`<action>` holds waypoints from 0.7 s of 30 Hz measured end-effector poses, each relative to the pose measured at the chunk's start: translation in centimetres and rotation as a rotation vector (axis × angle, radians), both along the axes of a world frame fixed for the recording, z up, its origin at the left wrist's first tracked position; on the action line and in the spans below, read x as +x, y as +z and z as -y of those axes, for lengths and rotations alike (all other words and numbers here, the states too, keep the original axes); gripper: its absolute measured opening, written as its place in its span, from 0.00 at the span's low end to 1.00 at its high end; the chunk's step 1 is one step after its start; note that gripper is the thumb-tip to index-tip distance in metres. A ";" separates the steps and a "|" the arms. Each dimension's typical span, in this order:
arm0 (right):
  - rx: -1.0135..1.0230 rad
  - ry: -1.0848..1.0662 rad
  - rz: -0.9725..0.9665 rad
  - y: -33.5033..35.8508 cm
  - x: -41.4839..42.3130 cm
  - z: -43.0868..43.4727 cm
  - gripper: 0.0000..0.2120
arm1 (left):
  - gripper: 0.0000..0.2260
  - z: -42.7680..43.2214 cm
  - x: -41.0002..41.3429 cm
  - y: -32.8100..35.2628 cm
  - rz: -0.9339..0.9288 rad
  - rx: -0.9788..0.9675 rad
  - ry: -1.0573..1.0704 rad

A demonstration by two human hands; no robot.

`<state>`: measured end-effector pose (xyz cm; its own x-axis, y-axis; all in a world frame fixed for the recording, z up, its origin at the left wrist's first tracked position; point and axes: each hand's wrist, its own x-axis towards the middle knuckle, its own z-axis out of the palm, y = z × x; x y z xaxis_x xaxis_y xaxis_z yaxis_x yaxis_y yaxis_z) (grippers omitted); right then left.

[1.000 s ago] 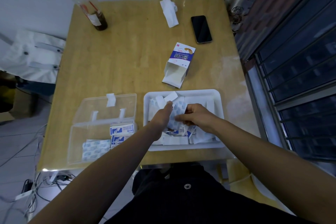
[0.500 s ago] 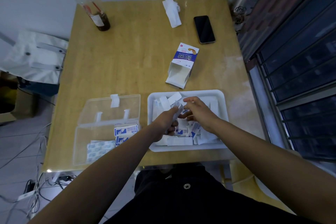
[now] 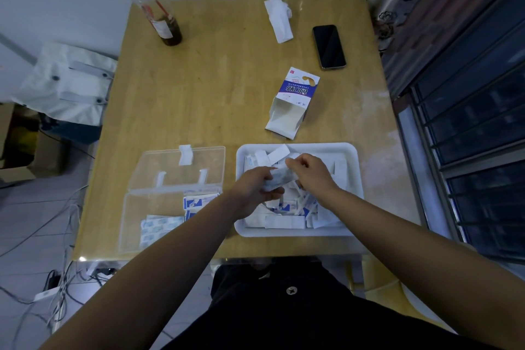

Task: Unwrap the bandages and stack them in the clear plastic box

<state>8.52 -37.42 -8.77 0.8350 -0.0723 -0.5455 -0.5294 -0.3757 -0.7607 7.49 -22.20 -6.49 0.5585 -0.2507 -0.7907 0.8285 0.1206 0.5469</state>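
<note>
Bandage (image 3: 279, 179), in a white wrapper, is held between both hands just above the tray (image 3: 356, 179). The left hand (image 3: 254, 189) curls its fingers round the near end, and the right hand (image 3: 312, 172) pinches the far end between thumb and fingers. Loose wrappers litter the tray. Beside it to the left on the desk (image 3: 213, 94), the box (image 3: 153, 204) lies open, with flat bandages (image 3: 160, 226) stacked inside. A carton (image 3: 292, 105) lies behind the tray.
</note>
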 end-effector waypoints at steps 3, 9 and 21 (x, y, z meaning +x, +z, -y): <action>0.055 0.029 0.013 0.3 -0.3 -0.9 0.15 | 0.12 0.5 0.0 0.1 0.004 -0.025 0.038; 0.001 0.056 0.144 0.6 -0.6 -1.0 0.13 | 0.13 0.2 -0.2 1.1 -0.039 0.131 -0.093; 0.010 0.311 0.309 2.0 -2.0 -4.1 0.10 | 0.11 -5.5 -1.6 2.2 0.121 0.310 -0.315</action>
<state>6.48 -33.35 -6.76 0.9402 0.2124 -0.2665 -0.1397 -0.4730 -0.8699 5.92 -16.74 -4.31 0.5856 -0.1852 -0.7892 0.7268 -0.3112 0.6123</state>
